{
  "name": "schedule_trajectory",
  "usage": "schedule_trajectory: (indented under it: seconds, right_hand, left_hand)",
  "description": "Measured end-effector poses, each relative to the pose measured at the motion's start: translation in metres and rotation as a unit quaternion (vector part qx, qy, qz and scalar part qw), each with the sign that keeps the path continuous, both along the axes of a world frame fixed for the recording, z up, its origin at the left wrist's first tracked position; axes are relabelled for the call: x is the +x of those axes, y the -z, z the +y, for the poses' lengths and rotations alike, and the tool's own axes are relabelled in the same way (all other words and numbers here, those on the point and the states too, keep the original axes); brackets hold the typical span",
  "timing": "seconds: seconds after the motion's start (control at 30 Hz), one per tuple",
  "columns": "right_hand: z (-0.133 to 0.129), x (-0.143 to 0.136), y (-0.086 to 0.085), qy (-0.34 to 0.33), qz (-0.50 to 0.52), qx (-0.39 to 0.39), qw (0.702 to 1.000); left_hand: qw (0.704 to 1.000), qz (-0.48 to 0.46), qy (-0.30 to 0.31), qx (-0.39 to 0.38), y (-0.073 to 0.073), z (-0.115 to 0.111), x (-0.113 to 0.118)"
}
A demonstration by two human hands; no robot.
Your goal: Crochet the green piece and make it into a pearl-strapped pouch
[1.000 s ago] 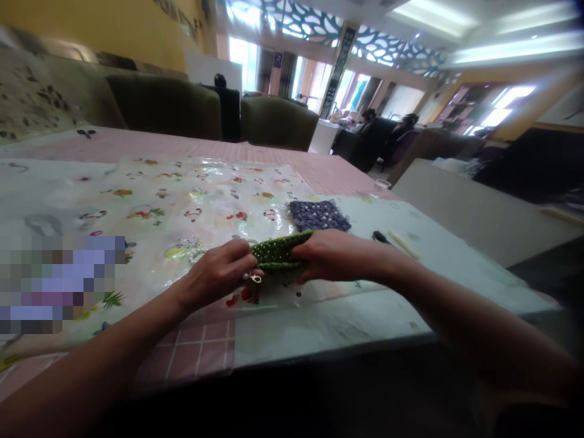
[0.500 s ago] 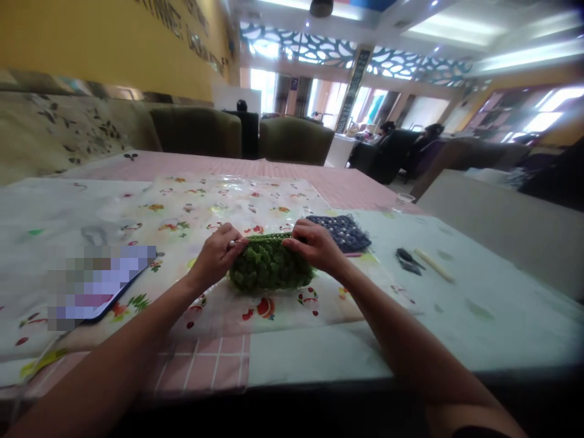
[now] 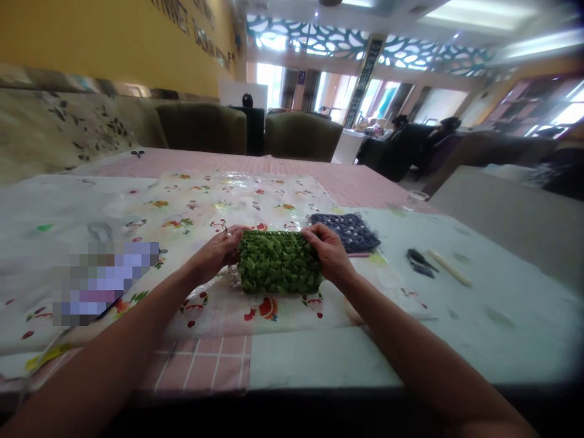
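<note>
A green, leafy-textured piece (image 3: pixel 279 264), roughly rectangular and apparently crocheted, is stretched upright between my two hands over the patterned cloth. My left hand (image 3: pixel 224 243) pinches its upper left corner, while the fingers of my right hand (image 3: pixel 326 246) close on the upper right corner. Some clear, crinkled material shows by its left edge, below my left hand. Just beyond my right hand lies a dark blue textured piece (image 3: pixel 349 232) dotted with pale beads. Fingertips behind the green piece are hidden.
A blurred-out phone (image 3: pixel 114 280) lies on the left. To the right are a small dark tool (image 3: pixel 420 263), perhaps snips, and a pale stick (image 3: pixel 449 267). A clear cup (image 3: pixel 418 196) stands farther back. Chairs (image 3: pixel 303 135) line the table's far side; people sit in the background.
My hands have tilted the green piece up so its leafy face turns toward me, and my grip has shifted out to its top corners. The view has shifted slightly.
</note>
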State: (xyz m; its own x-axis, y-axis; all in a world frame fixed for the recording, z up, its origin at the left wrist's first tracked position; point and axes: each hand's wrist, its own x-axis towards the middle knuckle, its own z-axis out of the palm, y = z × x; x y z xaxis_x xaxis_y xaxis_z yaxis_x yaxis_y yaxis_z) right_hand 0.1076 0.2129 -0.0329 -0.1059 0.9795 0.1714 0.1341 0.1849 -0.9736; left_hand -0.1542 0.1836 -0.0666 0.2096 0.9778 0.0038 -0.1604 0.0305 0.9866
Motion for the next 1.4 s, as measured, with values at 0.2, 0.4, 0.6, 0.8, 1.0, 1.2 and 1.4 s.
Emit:
schedule_trajectory:
  seconds: [0.2,0.4,0.6,0.8,1.0,1.2,1.4]
  right_hand:
    - [-0.005,-0.002,-0.001,-0.036,0.016,-0.012,0.999]
    - [-0.008,0.013,-0.011,-0.135,-0.044,-0.095,0.985]
    - [-0.006,0.034,-0.021,-0.214,-0.095,-0.111,0.966]
    - [-0.003,0.032,-0.010,-0.164,-0.293,0.055,0.940]
    - [-0.031,0.002,-0.021,-0.053,-0.244,0.243,0.937]
    - [-0.061,-0.042,-0.016,-0.173,-0.059,-0.029,0.983]
    - [-0.063,-0.052,-0.009,-0.161,0.089,-0.132,0.974]
  left_hand:
    - [0.998,0.030,-0.052,0.022,-0.004,0.001,0.003]
    - [0.991,0.090,-0.089,0.050,0.001,0.002,0.007]
    - [0.978,0.128,-0.143,0.081,0.001,0.004,0.000]
    - [0.994,-0.023,-0.093,0.042,-0.013,-0.007,0.002]
    - [0.983,-0.101,-0.095,0.124,-0.018,-0.022,0.023]
    - [0.973,-0.047,-0.084,0.211,-0.018,-0.041,0.042]
    - [0.973,-0.044,-0.023,0.223,-0.015,-0.048,0.047]
